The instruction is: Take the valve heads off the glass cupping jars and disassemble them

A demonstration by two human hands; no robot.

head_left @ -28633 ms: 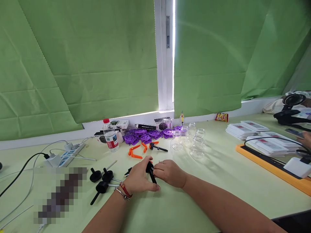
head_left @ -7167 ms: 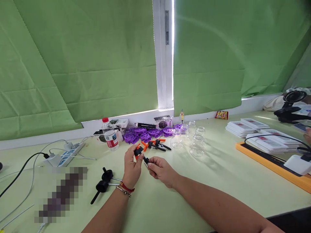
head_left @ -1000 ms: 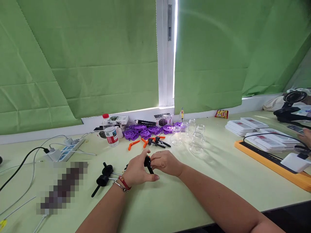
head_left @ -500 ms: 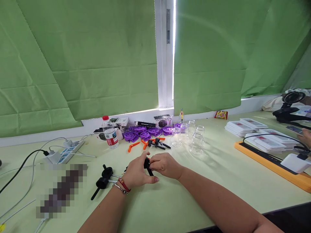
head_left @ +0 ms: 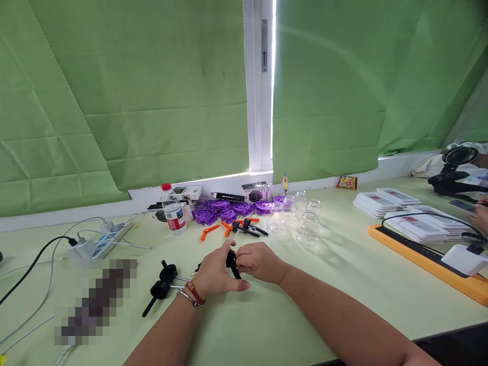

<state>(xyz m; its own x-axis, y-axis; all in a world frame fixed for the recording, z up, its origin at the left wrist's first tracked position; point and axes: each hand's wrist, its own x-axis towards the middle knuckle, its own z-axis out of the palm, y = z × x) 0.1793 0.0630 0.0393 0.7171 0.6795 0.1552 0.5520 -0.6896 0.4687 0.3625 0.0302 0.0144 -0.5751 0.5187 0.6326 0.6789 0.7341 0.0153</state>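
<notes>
My left hand (head_left: 214, 270) is closed round a black plastic part (head_left: 234, 268) with a straight stem that points down toward me. Its thumb stretches out below the stem. From the right, my right hand (head_left: 261, 262) pinches the same part with bent fingers, which hide much of it. Left of my left wrist lie two black round-headed parts (head_left: 160, 288) with stick handles and thin metal rods. Just beyond my hands are black pieces with stems (head_left: 247, 227) and orange angled sticks (head_left: 209, 232).
Purple plastic discs (head_left: 229, 214) and small boxes (head_left: 255, 192) line the wall. A water bottle (head_left: 173, 211) stands left of them, clear glass jars (head_left: 308, 231) right. A power strip (head_left: 114, 235) with cables lies left; white stacks (head_left: 419, 226), an orange-edged board (head_left: 430, 262) and another person's hand (head_left: 480, 216) are right.
Both hands stay on the black part in nearly the same place. Its stem and the fingers have shifted only slightly.
</notes>
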